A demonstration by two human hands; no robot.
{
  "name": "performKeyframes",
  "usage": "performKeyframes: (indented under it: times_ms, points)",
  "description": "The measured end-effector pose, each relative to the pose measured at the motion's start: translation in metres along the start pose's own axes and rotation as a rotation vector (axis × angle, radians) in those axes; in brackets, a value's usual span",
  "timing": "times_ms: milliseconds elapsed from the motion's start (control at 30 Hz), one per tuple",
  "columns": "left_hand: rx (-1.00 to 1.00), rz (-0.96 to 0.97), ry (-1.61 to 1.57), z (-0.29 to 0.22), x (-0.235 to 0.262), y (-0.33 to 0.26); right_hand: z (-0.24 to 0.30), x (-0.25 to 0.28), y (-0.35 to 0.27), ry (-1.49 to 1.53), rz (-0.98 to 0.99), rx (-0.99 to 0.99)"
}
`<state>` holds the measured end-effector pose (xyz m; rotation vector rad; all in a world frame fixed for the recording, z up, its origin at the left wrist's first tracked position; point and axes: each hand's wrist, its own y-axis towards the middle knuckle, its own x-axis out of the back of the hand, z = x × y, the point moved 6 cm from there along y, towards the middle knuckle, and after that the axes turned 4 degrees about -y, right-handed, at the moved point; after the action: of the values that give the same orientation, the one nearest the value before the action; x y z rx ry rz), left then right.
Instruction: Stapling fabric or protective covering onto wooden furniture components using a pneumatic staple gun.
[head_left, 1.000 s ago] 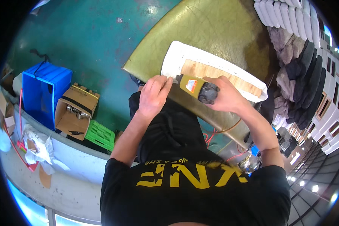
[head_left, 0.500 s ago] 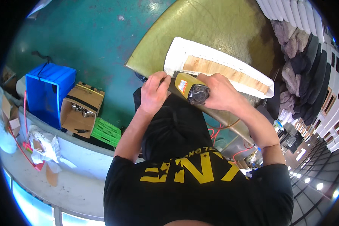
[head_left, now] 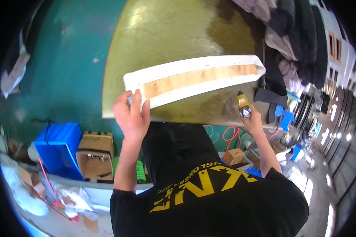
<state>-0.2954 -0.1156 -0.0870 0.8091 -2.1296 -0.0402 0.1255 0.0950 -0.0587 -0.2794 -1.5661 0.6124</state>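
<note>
The olive-green worktop (head_left: 174,35) spreads before me, and on it lies a long white panel (head_left: 194,79) with a bare wood strip down its middle. My left hand (head_left: 131,116) presses flat on the panel's near end, fingers spread apart. My right hand (head_left: 252,120) is clamped around a small yellow power tool (head_left: 243,104) at the worktop's edge, just beside the panel.

Workshop, green painted floor (head_left: 67,71), olive worktop (head_left: 178,35), blue crate (head_left: 57,148), cardboard boxes (head_left: 94,156), red cable (head_left: 229,136), stacked dark material (head_left: 304,43) at the worktop's far right edge
</note>
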Motion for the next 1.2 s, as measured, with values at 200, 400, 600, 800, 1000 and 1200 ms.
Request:
performKeyframes:
  times_ms: [200,400,600,800,1000,1200]
  points:
    - [-0.143,0.358,0.099,-0.048,-0.089,0.098,0.016,-0.016,0.015,0.504,-0.073,0.112]
    - [-0.129,0.813,0.231,-0.058,-0.134,0.103,0.064,-0.097,0.069,1.802,0.167,-0.315]
    - [-0.043,0.517,-0.051,-0.073,-0.059,0.034,0.097,-0.07,0.06,1.983,0.058,-0.051]
    - [0.136,0.323,-0.283,-0.094,-0.014,-0.011,0.2,0.037,0.071,1.926,-0.139,0.431]
    - [0.339,-0.007,-0.42,-0.054,0.022,-0.032,0.309,0.148,0.071,1.041,0.129,0.904]
    - [0.507,-0.165,-0.437,-0.017,0.034,-0.059,0.336,0.095,0.094,0.369,0.25,1.049]
